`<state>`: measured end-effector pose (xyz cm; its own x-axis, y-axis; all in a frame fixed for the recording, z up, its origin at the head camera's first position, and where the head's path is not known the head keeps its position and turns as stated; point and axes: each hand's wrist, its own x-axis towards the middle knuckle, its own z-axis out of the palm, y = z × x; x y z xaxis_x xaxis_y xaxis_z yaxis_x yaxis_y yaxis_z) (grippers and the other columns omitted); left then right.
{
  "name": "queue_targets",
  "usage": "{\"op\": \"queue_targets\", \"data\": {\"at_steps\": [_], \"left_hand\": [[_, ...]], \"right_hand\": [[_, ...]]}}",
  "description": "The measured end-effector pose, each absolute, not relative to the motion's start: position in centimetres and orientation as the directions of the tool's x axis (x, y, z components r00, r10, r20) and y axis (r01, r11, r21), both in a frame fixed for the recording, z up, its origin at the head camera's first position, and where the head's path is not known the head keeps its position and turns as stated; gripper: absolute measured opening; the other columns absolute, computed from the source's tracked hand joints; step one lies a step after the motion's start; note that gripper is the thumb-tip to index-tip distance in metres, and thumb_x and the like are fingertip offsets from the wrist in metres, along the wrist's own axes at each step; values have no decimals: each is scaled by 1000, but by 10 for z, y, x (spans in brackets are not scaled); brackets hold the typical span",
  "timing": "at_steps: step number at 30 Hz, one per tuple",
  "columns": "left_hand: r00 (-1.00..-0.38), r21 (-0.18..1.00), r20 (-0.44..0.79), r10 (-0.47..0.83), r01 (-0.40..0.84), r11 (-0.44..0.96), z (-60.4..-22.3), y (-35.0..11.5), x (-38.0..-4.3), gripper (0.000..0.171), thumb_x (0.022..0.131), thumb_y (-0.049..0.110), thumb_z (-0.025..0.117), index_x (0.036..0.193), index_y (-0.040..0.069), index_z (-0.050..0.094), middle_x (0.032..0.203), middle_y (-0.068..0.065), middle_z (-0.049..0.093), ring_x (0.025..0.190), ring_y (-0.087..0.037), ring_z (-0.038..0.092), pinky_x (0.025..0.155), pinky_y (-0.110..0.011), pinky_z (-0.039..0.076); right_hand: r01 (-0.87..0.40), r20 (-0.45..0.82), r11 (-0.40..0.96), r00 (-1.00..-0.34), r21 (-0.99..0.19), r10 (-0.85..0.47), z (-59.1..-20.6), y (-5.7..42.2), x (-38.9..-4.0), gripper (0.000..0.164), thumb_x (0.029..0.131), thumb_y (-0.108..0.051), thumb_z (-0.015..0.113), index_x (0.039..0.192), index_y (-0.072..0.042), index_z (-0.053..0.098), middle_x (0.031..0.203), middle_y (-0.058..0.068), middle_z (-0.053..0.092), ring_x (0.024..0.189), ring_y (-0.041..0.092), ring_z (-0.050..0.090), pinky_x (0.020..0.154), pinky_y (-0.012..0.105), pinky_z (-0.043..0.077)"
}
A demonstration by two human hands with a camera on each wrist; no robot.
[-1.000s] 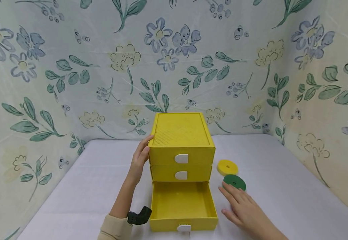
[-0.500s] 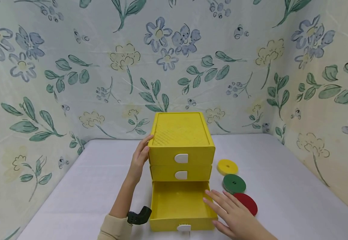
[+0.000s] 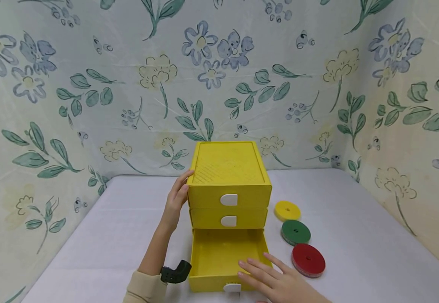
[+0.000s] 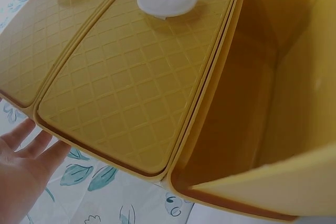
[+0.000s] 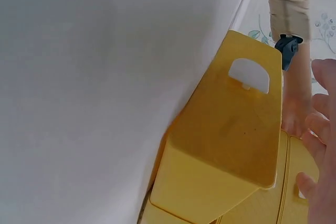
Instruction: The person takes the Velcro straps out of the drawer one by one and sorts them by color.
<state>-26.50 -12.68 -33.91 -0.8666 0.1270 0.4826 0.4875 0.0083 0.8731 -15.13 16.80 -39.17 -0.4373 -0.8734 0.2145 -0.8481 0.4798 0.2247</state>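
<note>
A yellow drawer cabinet point(image 3: 228, 164) stands mid-table, its bottom drawer point(image 3: 219, 254) pulled out with a bare interior. The two upper drawers with white tabs are pushed in. My left hand point(image 3: 175, 204) rests against the cabinet's left side, fingers extended near the top edge; the left wrist view also shows this hand point(image 4: 26, 169) at the side wall. My right hand point(image 3: 280, 282) holds nothing; its fingers are spread and straight, overlapping the drawer's front right corner in the head view. In the right wrist view, the right hand point(image 5: 321, 124) is beside the drawer front point(image 5: 231, 114).
Right of the cabinet, a yellow disc point(image 3: 287, 210), a green disc point(image 3: 296, 232) and a red disc point(image 3: 308, 260) lie in a row, each with a small centre hole. A white cloth point(image 3: 355, 235) covers the table. Floral fabric point(image 3: 219, 97) hangs behind and at both sides.
My right hand has moved left and toward me, from over the discs to the drawer's front, uncovering the red and green discs. The left hand and the cabinet have stayed put.
</note>
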Motion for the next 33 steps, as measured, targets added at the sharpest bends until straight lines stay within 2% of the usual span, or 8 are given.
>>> {"op": "queue_targets", "data": {"at_steps": [2, 7, 9, 15, 19, 22, 29, 33], "left_hand": [[-867, 874, 482, 125, 487, 9, -339, -127, -265, 44, 95, 31, 35, 137, 18, 35, 148, -3, 25, 133, -30, 30, 105, -60, 22], [-867, 874, 481, 129, 487, 13, -339, -127, -266, 44, 95, 31, 35, 137, 18, 35, 149, -3, 24, 133, -30, 30, 105, -60, 22], [-867, 873, 481, 130, 487, 14, -339, -128, -267, 44, 95, 31, 35, 137, 18, 35, 149, -3, 24, 133, -30, 30, 105, -60, 22], [-865, 873, 483, 135, 488, 8, -339, -128, -266, 44, 95, 31, 35, 138, 18, 35, 149, -3, 23, 134, -30, 29, 105, -61, 22], [-864, 873, 483, 139, 488, 3, -340, -128, -267, 45, 95, 31, 35, 138, 17, 34, 149, -4, 23, 134, -31, 28, 105, -60, 21], [-864, 872, 484, 143, 489, 1, -341, -128, -267, 45, 95, 31, 34, 138, 17, 34, 150, -4, 23, 135, -31, 28, 106, -60, 21], [-866, 874, 481, 137, 486, 8, -341, -128, -267, 45, 95, 31, 35, 138, 18, 35, 149, -3, 23, 134, -31, 29, 105, -60, 21], [-864, 872, 483, 140, 489, 5, -341, -128, -267, 45, 95, 32, 35, 138, 17, 34, 149, -4, 23, 134, -31, 28, 105, -61, 21]], "right_hand": [[-867, 178, 441, -408, 233, -895, -392, 166, -150, 69, 89, -59, 28, 146, -21, 19, 149, -6, 28, 133, 11, 32, 103, 21, -28], [-898, 67, 412, -407, 152, -911, -392, 161, -147, 69, 89, -61, 24, 147, -26, 11, 152, -9, 18, 137, 8, 26, 115, 32, 13], [-905, 61, 405, -401, 130, -914, -393, 160, -146, 69, 89, -60, 25, 147, -27, 9, 152, -11, 15, 138, 7, 23, 114, 32, 16], [-913, 120, 357, -339, 196, -933, -400, 158, -143, 67, 90, -58, 28, 146, -23, 15, 152, -9, 16, 139, 6, 19, 107, 19, -22], [-918, 116, 351, -335, 184, -935, -403, 158, -142, 66, 91, -56, 28, 146, -22, 15, 153, -8, 16, 139, 5, 19, 115, 22, 7], [-922, 109, 356, -342, 153, -933, -404, 157, -142, 65, 92, -55, 28, 146, -22, 14, 152, -8, 16, 138, 4, 21, 105, 28, 34], [-916, 108, 352, -336, 191, -936, -405, 153, -144, 63, 93, -52, 26, 146, -20, 16, 151, -6, 21, 137, 6, 25, 108, 24, 29], [-919, 68, 369, -363, 140, -929, -403, 150, -145, 62, 93, -52, 24, 146, -20, 16, 151, -6, 22, 136, 7, 28, 101, 28, 40]]}}
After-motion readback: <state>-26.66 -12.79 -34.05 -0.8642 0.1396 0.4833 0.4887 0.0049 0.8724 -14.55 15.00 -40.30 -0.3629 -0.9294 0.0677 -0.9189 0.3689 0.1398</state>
